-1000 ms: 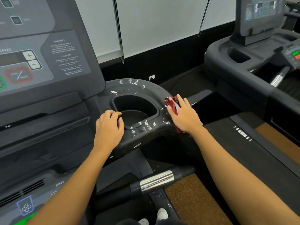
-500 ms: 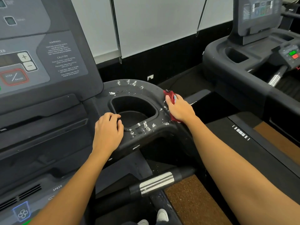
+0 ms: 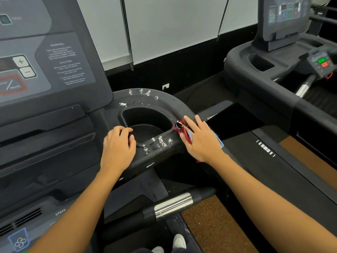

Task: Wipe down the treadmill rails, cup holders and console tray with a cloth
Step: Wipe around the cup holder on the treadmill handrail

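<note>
The black cup holder [image 3: 145, 125] sits right of the console, its rim [image 3: 164, 103] flecked with white foam at the back and along the front edge. My right hand [image 3: 200, 139] presses a red and blue cloth [image 3: 183, 129] flat onto the rim's right side, fingers spread over it. My left hand [image 3: 118, 145] rests curled on the rim's front left edge, holding nothing. Most of the cloth is hidden under my right hand.
The console panel [image 3: 45, 66] with its buttons rises at the left. A chrome-banded handrail [image 3: 173, 205] crosses below the cup holder. A second treadmill [image 3: 273, 66] stands at the right. The brown floor [image 3: 215, 225] and white shoe tips [image 3: 179, 241] show below.
My right hand has slid with the cloth from the rim's outer right side inward onto its top, with fingers now spread flat. My left hand has stayed in place.
</note>
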Available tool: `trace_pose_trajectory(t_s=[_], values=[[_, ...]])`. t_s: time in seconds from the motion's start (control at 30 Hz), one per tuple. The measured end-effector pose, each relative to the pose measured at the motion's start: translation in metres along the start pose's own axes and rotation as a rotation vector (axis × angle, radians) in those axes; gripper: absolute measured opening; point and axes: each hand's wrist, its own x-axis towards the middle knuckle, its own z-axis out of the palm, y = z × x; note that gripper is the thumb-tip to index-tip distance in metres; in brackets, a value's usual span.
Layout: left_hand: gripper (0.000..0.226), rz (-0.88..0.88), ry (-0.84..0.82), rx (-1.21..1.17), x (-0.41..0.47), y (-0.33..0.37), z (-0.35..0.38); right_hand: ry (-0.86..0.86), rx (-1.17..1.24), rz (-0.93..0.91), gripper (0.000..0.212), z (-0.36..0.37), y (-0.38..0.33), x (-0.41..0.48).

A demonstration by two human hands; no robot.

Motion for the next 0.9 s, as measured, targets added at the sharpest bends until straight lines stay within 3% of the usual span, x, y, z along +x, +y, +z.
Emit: trace_pose_trajectory(t_s=[0.27, 0.53, 0.9], values=[[0.027, 0.003, -0.006, 0.001, -0.002, 0.0, 0.0, -0.083, 0.035, 0.074, 0.055, 0.001, -0.019, 0.057], [0.027, 0.008, 0.002, 0.018, 0.0, 0.001, 0.001, -0.071, 0.064, 0.011, 0.054, -0.008, -0.005, 0.012], [0.028, 0.005, -0.007, 0.01, -0.002, 0.001, 0.0, -0.096, 0.013, 0.05, 0.057, 0.002, -0.013, 0.051]])
